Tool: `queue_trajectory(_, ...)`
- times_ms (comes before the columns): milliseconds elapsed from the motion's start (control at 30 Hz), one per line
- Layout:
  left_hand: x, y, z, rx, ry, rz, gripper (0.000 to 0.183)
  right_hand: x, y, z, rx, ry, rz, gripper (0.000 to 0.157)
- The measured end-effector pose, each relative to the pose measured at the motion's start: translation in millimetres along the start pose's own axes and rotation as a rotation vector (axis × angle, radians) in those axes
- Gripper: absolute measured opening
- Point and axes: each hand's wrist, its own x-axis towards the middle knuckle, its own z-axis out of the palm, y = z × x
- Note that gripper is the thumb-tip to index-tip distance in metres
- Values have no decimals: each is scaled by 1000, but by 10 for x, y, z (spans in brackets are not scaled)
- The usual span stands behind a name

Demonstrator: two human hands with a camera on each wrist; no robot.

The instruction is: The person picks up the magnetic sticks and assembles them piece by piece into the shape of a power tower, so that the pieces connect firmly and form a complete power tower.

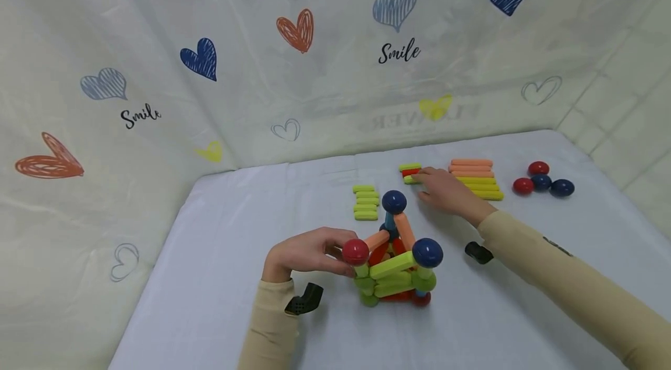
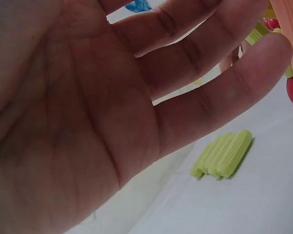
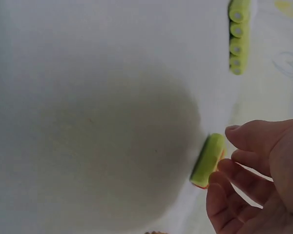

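Note:
In the head view, a frame of magnetic balls and rods [image 1: 395, 265] stands at the middle front, with blue, red and green balls joined by green, orange, red and blue rods. My left hand [image 1: 314, 250] holds its left corner by the red ball [image 1: 355, 252], thumb in front and forefinger behind. My right hand [image 1: 445, 192] reaches out over a small row of short green and red rods at the back. In the right wrist view, its loosely bent fingers [image 3: 224, 200] are right beside the near green rod [image 3: 207, 160], with the thumb apart from it.
Several short green rods [image 1: 366, 203] lie lined up behind the frame. Longer orange rods [image 1: 470, 164] and yellow rods [image 1: 479, 188] lie to the right of my right hand. Loose red and blue balls [image 1: 541, 182] are farther right on the white-covered table [image 1: 236, 230].

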Motion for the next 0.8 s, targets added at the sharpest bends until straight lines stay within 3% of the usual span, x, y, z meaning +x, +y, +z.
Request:
queue_trajectory(200, 13, -6, -1, 6, -5, 24, 23, 43, -2, 83, -55, 10, 17, 37)
queue_trajectory(300, 18, -14, -2, 3, -6, 31, 23, 33, -7, 89, -46, 18, 67, 39)
queue_trajectory(500, 21, -45, -15, 9, 9, 26, 20, 37, 9, 87, -35, 46, 109, 26)
queue_trajectory(633, 28, -88, -34, 28, 124, 9, 13, 19, -4, 68, -76, 3, 81, 16)
queue_trajectory(800, 93, -87, -30, 28, 395, 22, 15, -118, -44, -10, -37, -140, 44, 16)
